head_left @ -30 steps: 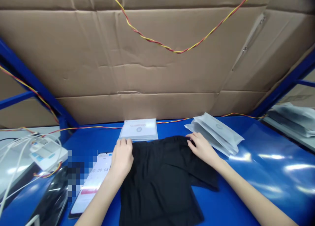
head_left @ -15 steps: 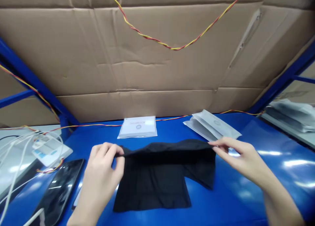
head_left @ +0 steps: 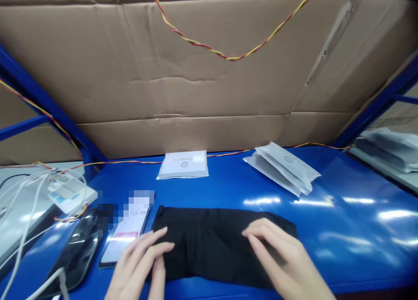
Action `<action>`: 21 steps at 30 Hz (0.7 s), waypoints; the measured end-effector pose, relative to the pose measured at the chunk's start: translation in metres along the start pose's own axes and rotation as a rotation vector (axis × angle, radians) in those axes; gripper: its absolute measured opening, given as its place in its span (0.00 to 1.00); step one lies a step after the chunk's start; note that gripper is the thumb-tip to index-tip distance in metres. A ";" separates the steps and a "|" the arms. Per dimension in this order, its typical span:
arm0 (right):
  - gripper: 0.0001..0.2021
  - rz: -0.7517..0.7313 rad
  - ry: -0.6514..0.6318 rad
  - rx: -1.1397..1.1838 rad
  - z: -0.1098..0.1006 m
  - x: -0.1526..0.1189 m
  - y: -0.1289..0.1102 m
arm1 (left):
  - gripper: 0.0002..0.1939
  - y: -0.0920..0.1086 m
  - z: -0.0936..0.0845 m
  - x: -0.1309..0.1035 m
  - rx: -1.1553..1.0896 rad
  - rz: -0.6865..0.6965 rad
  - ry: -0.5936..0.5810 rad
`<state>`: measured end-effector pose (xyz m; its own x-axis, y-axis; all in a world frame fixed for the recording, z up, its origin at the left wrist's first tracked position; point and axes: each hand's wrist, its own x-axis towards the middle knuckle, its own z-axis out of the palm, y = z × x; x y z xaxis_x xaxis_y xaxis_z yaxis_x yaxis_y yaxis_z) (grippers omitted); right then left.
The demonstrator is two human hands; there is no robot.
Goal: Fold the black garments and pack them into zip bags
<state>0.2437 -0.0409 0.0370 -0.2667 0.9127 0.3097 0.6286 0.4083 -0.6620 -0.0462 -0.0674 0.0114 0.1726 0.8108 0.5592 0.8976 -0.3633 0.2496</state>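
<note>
Blue desk [head_left: 225, 189], front edge: folded black cloth [head_left: 212, 243]
Back edge: rectangular white plastic packet [head_left: 186, 164], left of frosted plastic bag [head_left: 287, 166]
Cloth's left: rectangular white-screened phone [head_left: 127, 228]

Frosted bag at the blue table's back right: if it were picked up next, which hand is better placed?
Probably the right hand, over the right part of the black cloth, nearer the frosted bag; the left hand is farther off, near the phone.

the left hand [head_left: 132, 267], lower left, and right hand [head_left: 294, 263], lower right, are bare, with slender fingers [head_left: 160, 249].
</note>
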 end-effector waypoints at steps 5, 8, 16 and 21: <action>0.21 -0.179 -0.062 -0.296 0.067 0.018 -0.011 | 0.21 0.013 0.049 0.019 0.188 0.028 -0.196; 0.23 -0.155 -0.107 -0.412 0.071 0.017 0.012 | 0.23 0.005 0.061 0.014 0.236 -0.092 -0.281; 0.24 0.019 0.047 -0.583 0.005 -0.007 0.111 | 0.24 -0.006 0.046 0.004 0.045 -0.246 -0.343; 0.19 0.093 0.029 -0.526 -0.023 -0.011 0.143 | 0.18 -0.008 0.045 0.010 -0.085 -0.280 -0.294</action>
<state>0.3532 0.0066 -0.0451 -0.1767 0.9406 0.2901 0.9320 0.2546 -0.2580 -0.0339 -0.0359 -0.0206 0.0466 0.9758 0.2138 0.8920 -0.1369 0.4308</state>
